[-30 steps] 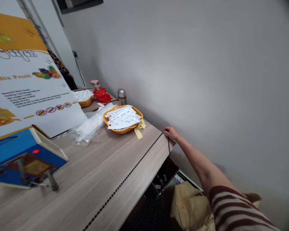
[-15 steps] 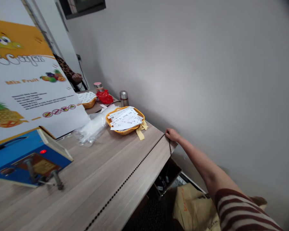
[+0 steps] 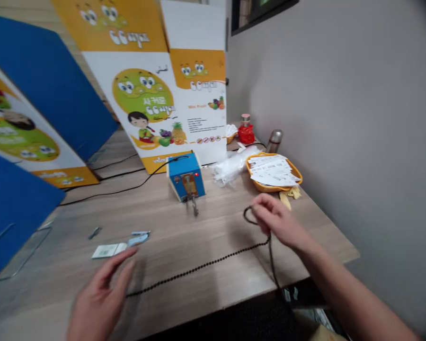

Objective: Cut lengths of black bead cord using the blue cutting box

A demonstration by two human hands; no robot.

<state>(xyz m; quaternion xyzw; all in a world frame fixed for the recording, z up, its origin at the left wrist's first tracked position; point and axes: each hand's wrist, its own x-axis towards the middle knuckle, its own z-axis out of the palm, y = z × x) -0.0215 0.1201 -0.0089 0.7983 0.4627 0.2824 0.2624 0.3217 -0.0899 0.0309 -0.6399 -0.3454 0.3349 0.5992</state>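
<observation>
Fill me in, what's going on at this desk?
A person is working at a wood-grain desk. Their right hand pinches a black beaded cord that runs across the desktop and hangs over the edge. Their blurred, open left hand is close to a white card and a pale blue piece. Farther back sit a blue box with a lit red lamp and an orange basket of white printed labels.

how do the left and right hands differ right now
The right hand is curled around the black bead cord, while the left hand is open and holds nothing. The right hand looks fairly sharp, while the left hand is blurred. Both are bare and above the wooden table.
</observation>
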